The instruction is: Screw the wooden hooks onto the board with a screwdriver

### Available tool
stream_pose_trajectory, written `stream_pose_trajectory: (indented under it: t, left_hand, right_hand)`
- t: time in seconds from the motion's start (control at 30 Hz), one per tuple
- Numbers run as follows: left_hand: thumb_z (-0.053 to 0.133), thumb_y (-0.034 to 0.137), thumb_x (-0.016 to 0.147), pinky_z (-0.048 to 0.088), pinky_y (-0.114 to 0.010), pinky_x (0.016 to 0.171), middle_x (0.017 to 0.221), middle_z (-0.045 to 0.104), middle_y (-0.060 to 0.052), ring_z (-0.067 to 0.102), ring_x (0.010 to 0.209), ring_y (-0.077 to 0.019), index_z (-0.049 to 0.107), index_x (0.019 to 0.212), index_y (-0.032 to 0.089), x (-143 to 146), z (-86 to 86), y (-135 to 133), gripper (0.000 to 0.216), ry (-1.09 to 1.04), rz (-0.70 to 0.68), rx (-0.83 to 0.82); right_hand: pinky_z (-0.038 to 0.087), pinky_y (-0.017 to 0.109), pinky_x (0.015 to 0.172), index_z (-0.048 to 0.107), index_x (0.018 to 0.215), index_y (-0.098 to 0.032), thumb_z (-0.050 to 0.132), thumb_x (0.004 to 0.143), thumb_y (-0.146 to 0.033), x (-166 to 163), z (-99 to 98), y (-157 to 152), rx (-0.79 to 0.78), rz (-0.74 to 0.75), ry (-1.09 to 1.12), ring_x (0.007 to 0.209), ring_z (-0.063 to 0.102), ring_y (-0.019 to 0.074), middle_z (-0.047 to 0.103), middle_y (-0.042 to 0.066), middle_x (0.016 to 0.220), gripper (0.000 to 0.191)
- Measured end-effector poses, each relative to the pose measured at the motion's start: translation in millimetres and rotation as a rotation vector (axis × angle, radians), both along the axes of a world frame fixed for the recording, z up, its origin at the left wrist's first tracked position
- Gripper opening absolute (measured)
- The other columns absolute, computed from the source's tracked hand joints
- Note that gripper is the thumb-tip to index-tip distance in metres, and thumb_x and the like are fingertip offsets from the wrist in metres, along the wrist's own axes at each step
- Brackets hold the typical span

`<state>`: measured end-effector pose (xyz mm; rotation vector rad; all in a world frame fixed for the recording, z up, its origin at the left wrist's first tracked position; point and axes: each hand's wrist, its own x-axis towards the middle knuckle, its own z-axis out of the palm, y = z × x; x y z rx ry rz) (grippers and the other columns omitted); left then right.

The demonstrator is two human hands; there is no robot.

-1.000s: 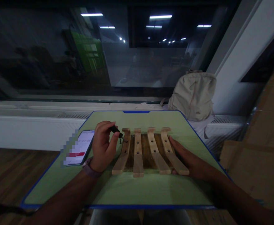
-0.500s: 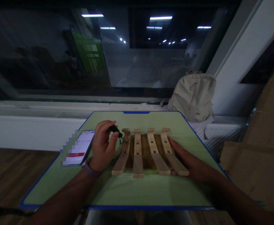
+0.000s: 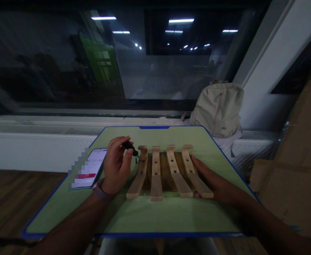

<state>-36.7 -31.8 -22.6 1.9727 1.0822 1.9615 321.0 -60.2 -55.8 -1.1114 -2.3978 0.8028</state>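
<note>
A wooden rack point(image 3: 168, 171) of several pale curved slats lies on a green table top point(image 3: 155, 216) with a blue edge. My left hand point(image 3: 115, 166) is closed on a small black tool point(image 3: 130, 147), its tip at the upper end of the leftmost slat point(image 3: 139, 173). My right hand point(image 3: 215, 180) lies flat, fingers stretched out, against the rightmost slat point(image 3: 196, 173) and holds nothing. A watch point(image 3: 101, 189) is on my left wrist.
A phone point(image 3: 90, 170) with a lit screen lies on the table left of my left hand. A beige backpack point(image 3: 219, 106) stands on the sill at the back right. Cardboard boxes point(image 3: 299, 166) rise at the right. A dark window fills the back.
The black tool in my left hand has lifted slightly off the leftmost slat. My right hand has stayed in place.
</note>
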Motion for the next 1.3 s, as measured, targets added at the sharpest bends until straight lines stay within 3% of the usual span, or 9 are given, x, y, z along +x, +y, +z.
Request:
stream_pose_trajectory:
  t: [0.13,0.3,0.4,0.53,0.73,0.93,1.13,1.3]
  left_hand:
    - [0.068,0.027,0.093,0.058,-0.031,0.083,0.109,0.062,-0.007,0.065,0.095,-0.0176,0.066,0.121,0.025,-1.8,0.5,-0.1,0.029,0.030,0.122,-0.001]
    - [0.058,0.028,0.100,0.059,-0.037,0.093,0.118,0.067,-0.010,0.069,0.105,-0.0196,0.059,0.134,0.024,2.7,-0.6,-0.9,0.034,-0.037,-0.010,-0.029]
    - [0.056,0.028,0.100,0.056,-0.040,0.097,0.120,0.065,-0.011,0.067,0.110,-0.0212,0.060,0.131,0.023,1.4,-1.8,-0.2,0.032,0.021,0.012,-0.011]
    - [0.061,0.028,0.096,0.057,-0.039,0.090,0.114,0.062,-0.009,0.064,0.105,-0.0216,0.063,0.123,0.023,-3.7,-2.3,1.9,0.027,0.110,0.091,0.054]
    - [0.065,0.025,0.095,0.056,-0.033,0.083,0.104,0.064,-0.006,0.065,0.094,-0.0181,0.065,0.117,0.023,-4.7,-4.7,5.2,0.022,0.039,0.135,0.028]
    - [0.050,0.022,0.102,0.057,-0.039,0.094,0.124,0.067,-0.012,0.070,0.107,-0.0194,0.048,0.142,0.024,2.8,-6.9,0.6,0.040,0.033,0.015,0.000]
    - [0.062,0.021,0.095,0.058,-0.041,0.089,0.121,0.062,-0.011,0.066,0.109,-0.0228,0.055,0.129,0.024,-2.2,-9.6,2.6,0.035,0.129,0.024,0.112]
    - [0.069,0.018,0.090,0.058,-0.040,0.085,0.112,0.060,-0.008,0.066,0.100,-0.0213,0.056,0.125,0.025,-7.5,-12.5,5.6,0.038,0.154,0.127,0.149]
  right_hand:
    - [0.012,0.063,0.127,-0.017,0.162,-0.030,0.072,0.086,-0.060,0.0,1.6,-0.2,0.007,0.013,-0.013,0.158,0.003,0.0378,-0.008,0.002,0.172,0.121]
    - [0.012,0.062,0.127,-0.016,0.162,-0.029,0.071,0.086,-0.061,2.3,-3.4,2.5,-0.005,0.007,-0.023,0.157,0.002,0.0384,-0.008,0.002,0.173,0.120]
    - [0.013,0.062,0.127,-0.015,0.162,-0.028,0.072,0.085,-0.061,3.1,-6.7,3.7,-0.003,0.008,-0.016,0.158,0.002,0.0381,-0.007,0.005,0.173,0.121]
    - [0.014,0.059,0.127,-0.015,0.162,-0.026,0.072,0.086,-0.058,2.8,-7.6,3.0,0.013,0.008,-0.005,0.158,0.004,0.0373,-0.006,0.007,0.173,0.120]
    - [0.015,0.059,0.127,-0.013,0.163,-0.024,0.072,0.085,-0.061,2.6,-7.6,1.7,-0.021,-0.020,-0.015,0.158,0.003,0.0374,-0.005,0.009,0.173,0.121]
    - [0.014,0.059,0.127,-0.011,0.164,-0.021,0.072,0.084,-0.063,1.3,-7.9,2.1,-0.005,-0.036,-0.025,0.158,0.006,0.0384,-0.004,0.012,0.173,0.122]
    - [0.014,0.061,0.126,-0.012,0.163,-0.023,0.074,0.083,-0.062,3.4,-12.9,4.8,-0.020,-0.026,-0.015,0.158,0.003,0.0378,-0.006,0.011,0.173,0.124]
    - [0.013,0.061,0.126,-0.012,0.163,-0.023,0.074,0.084,-0.059,3.5,-13.9,4.6,-0.007,-0.024,-0.007,0.158,0.003,0.0378,-0.008,0.011,0.172,0.123]
